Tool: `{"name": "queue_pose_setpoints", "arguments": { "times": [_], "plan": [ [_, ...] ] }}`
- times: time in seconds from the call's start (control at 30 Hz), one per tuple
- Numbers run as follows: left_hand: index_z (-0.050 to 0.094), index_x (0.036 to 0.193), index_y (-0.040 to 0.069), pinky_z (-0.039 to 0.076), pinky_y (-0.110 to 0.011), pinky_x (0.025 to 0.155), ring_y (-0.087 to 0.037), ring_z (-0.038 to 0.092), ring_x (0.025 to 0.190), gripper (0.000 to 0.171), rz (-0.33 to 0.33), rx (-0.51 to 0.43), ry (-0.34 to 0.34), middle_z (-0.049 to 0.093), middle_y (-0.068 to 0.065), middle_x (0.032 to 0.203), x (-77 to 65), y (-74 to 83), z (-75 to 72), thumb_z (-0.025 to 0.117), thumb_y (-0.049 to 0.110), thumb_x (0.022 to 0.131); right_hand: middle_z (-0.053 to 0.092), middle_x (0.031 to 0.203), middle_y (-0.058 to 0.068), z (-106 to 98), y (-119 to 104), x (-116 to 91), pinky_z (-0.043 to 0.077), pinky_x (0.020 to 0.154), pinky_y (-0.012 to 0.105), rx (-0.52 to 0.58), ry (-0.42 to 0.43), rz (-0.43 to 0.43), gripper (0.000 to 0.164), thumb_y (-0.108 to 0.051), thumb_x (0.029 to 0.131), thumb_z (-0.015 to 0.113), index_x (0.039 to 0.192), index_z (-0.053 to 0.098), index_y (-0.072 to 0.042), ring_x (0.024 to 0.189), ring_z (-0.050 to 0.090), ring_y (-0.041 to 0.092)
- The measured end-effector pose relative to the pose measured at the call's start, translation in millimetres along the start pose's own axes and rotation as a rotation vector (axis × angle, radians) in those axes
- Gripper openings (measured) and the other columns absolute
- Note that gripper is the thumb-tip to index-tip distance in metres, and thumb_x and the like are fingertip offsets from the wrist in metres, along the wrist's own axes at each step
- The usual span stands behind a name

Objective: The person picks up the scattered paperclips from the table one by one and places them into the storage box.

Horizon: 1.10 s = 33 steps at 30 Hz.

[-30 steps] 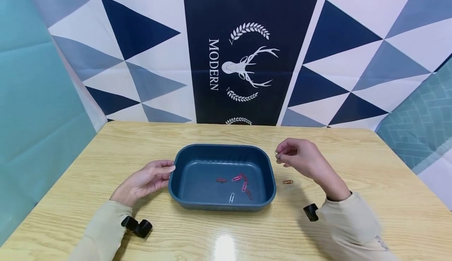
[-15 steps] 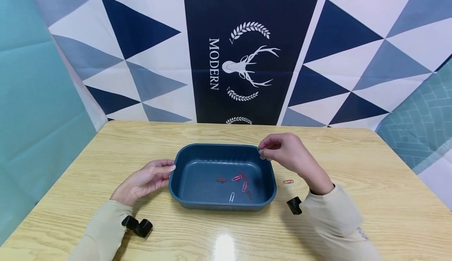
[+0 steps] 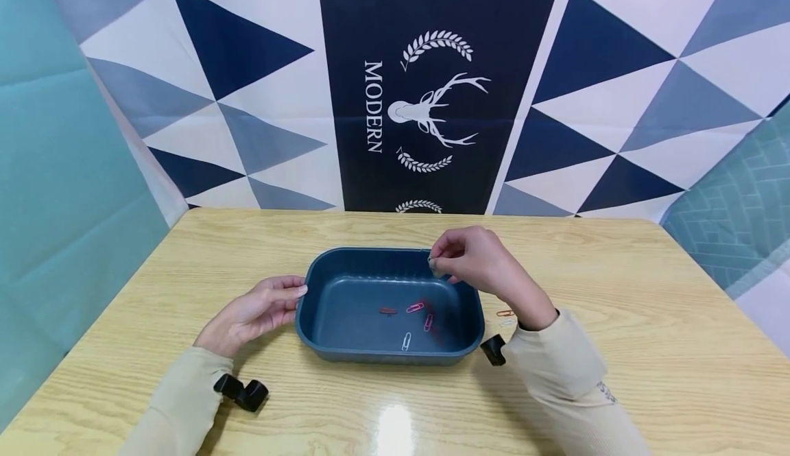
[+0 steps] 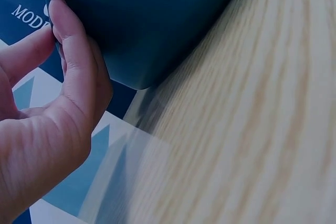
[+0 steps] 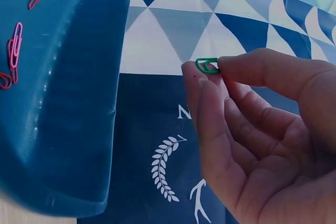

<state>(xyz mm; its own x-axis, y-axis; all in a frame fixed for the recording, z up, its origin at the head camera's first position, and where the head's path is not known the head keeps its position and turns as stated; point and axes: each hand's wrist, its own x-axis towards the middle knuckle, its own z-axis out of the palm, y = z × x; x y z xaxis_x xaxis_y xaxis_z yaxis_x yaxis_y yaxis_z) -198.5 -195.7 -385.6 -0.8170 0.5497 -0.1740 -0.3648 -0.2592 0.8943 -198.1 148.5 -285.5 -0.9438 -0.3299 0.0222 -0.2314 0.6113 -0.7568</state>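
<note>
A dark blue plastic basin stands on the wooden table. My left hand pinches its left rim between thumb and fingers, as the left wrist view shows up close. Over the basin's back right corner, my right hand holds a green paper clip between thumb and fingertips. Several clips lie on the basin floor: a white paper clip, a pink paper clip, a second pink paper clip and a red paper clip among them.
Right of the basin, an orange paper clip and a whitish paper clip lie on the table, close below the right wrist. A patterned cloth backdrop rises behind the table's far edge.
My right hand has moved left with the green paper clip, from beside the basin to above its back right corner. The left hand stays on the left rim.
</note>
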Motion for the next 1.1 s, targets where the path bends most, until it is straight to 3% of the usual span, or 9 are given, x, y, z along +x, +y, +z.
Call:
{"name": "queue_pose_setpoints", "arguments": {
  "times": [0.3,0.6,0.9,1.1],
  "plan": [
    [0.044,0.116,-0.006,0.055,-0.027,0.078,-0.014,0.061,0.084,0.017,0.000,0.013,0.005,0.059,-0.010,0.099,1.5,2.2,1.6,0.047,0.002,0.100,0.065,0.077,0.006,0.6,1.1,0.8,0.058,0.064,0.038,-0.007,-0.012,0.007,0.005,-0.006,0.090,0.066,0.089,0.066,-0.001,0.063,0.063,0.018],
    [0.045,0.116,-0.005,0.055,-0.027,0.078,-0.013,0.061,0.083,0.017,-0.010,0.012,0.019,0.060,-0.009,0.097,-0.4,0.3,0.2,0.047,0.001,0.100,0.067,0.081,0.007,2.7,0.6,1.5,0.058,0.063,0.038,-0.012,-0.003,-0.012,0.010,-0.006,0.090,0.064,0.097,0.066,0.001,0.069,0.064,0.023],
    [0.047,0.114,-0.004,0.054,-0.026,0.077,-0.013,0.061,0.083,0.014,-0.012,-0.022,-0.005,0.060,-0.009,0.097,-3.7,-1.2,1.1,0.045,0.000,0.101,0.068,0.086,0.011,4.9,1.0,1.4,0.058,0.061,0.034,-0.012,0.000,-0.060,0.011,-0.003,0.091,0.061,0.101,0.065,0.001,0.074,0.067,0.026],
    [0.046,0.117,-0.005,0.055,-0.026,0.078,-0.014,0.063,0.084,0.019,-0.019,-0.055,0.019,0.062,-0.010,0.097,-4.7,1.4,1.6,0.050,0.003,0.100,0.068,0.089,0.014,2.5,1.6,0.7,0.058,0.062,0.034,-0.021,0.004,-0.067,0.011,-0.003,0.092,0.060,0.100,0.065,0.002,0.074,0.067,0.026]
  ]
}}
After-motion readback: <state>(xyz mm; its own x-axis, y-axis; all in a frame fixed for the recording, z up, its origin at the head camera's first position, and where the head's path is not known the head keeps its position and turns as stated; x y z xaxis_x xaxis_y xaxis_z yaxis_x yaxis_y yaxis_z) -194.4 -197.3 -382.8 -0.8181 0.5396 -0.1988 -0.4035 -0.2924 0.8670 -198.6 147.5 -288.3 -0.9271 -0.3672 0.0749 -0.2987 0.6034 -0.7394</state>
